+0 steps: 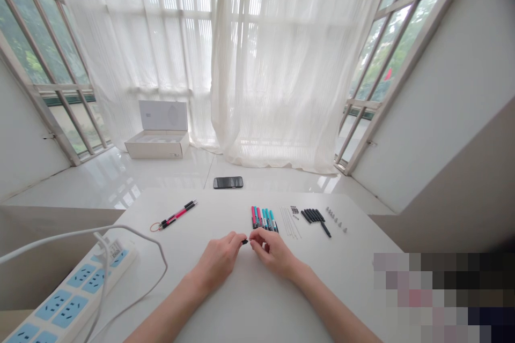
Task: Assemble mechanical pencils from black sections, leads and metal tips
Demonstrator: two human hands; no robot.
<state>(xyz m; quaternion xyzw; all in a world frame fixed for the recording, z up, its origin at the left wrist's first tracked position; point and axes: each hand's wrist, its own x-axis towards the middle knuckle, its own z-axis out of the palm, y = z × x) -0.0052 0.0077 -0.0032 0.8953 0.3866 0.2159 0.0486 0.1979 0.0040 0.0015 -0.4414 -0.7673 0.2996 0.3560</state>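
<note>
My left hand (222, 258) is closed in a pinch on a small black pen part (244, 242), whose end pokes out toward the right. Facing it, my right hand (273, 253) has thumb and forefinger pinched at a tiny thin piece, too small to make out. Just behind the right hand lies a row of pink and teal pen barrels (264, 218) with black ends. Farther right are thin white refills (290, 222), small dark metal pieces (295, 210), black tubular pen parts (313, 216) and a slanting line of small grey tips (335, 218).
Two pink-and-black pens (178, 214) lie at the left beside an orange-brown ring (155, 227). A power strip (68, 295) with white cables (161, 252) occupies the left front. A phone (228, 183) and an open white box (157, 142) sit beyond the white table (225, 206).
</note>
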